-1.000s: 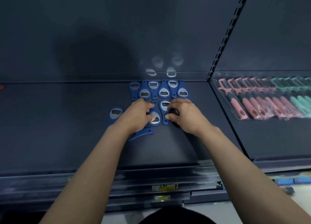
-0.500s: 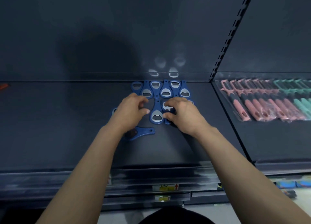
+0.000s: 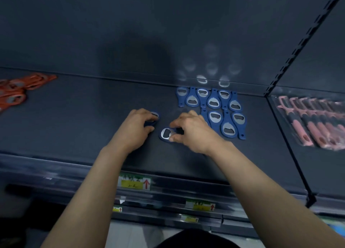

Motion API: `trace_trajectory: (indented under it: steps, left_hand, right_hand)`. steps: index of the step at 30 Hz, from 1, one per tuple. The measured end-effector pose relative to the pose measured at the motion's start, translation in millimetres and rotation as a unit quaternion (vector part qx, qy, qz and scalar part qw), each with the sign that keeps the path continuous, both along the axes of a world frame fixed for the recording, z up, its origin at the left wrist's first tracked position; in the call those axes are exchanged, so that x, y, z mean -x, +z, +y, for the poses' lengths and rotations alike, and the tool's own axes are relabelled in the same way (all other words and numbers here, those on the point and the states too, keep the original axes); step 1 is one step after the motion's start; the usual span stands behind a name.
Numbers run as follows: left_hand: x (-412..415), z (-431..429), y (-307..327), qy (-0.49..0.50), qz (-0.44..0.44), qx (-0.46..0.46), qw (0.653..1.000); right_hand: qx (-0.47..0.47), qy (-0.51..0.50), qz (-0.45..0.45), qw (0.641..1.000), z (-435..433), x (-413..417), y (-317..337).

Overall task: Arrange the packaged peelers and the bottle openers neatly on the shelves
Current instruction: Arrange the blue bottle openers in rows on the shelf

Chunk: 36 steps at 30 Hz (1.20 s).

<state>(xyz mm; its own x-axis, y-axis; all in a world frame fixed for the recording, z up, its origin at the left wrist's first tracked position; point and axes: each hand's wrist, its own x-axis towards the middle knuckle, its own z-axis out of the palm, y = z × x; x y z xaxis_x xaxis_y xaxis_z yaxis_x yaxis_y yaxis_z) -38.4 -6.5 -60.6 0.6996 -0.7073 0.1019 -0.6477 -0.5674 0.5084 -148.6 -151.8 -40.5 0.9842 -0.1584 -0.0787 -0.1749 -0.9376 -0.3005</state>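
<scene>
Several blue bottle openers lie in two tidy rows at the back of the dark shelf. My left hand rests on a loose blue opener, with fingers curled over it. My right hand pinches another loose blue opener between thumb and fingers, just left of the rows. Packaged pink peelers lie side by side on the neighbouring shelf to the right.
A heap of orange bottle openers sits at the shelf's far left. An upright slotted post divides the two shelf bays. Price labels run along the front rail. The shelf's back wall is close behind the rows.
Both hands have left the arranged rows and moved left and nearer the front edge, each onto a loose blue opener. The view has shifted left, revealing the orange openers.
</scene>
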Motion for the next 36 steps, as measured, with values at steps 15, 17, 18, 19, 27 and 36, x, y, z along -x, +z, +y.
trace_trajectory:
  steps: [15, 17, 18, 19, 27, 36]
  left_hand:
    - [-33.1, 16.0, -1.0, -0.003, 0.002, 0.025, 1.0]
    - [-34.4, 14.5, -0.6, -0.015, 0.004, 0.024, 1.0]
    - [-34.5, 13.6, -0.7, -0.02, 0.004, 0.025, 0.999]
    - [-34.5, 13.0, -1.1, -0.024, 0.004, 0.028, 0.999]
    - [-22.0, 22.8, -2.8, -0.04, 0.018, 0.026, 0.999]
    - [-1.4, 42.2, -0.9, -0.007, 0.039, -0.002, 0.999]
  right_hand:
    - [-0.011, -0.112, 0.006, 0.994, 27.0, -26.5, -1.8]
    - [-0.02, -0.114, 0.003, 0.993, 26.9, -26.9, -1.4]
    - [-0.016, -0.112, 0.005, 0.994, 26.5, -26.9, -0.7]
    - [-0.006, -0.109, 0.009, 0.994, 25.5, -27.4, -0.4]
    - [-0.094, -0.133, -0.047, 0.985, 31.5, -15.8, -3.1]
    - [-0.014, -0.187, -0.066, 0.98, 47.5, -21.5, -14.8]
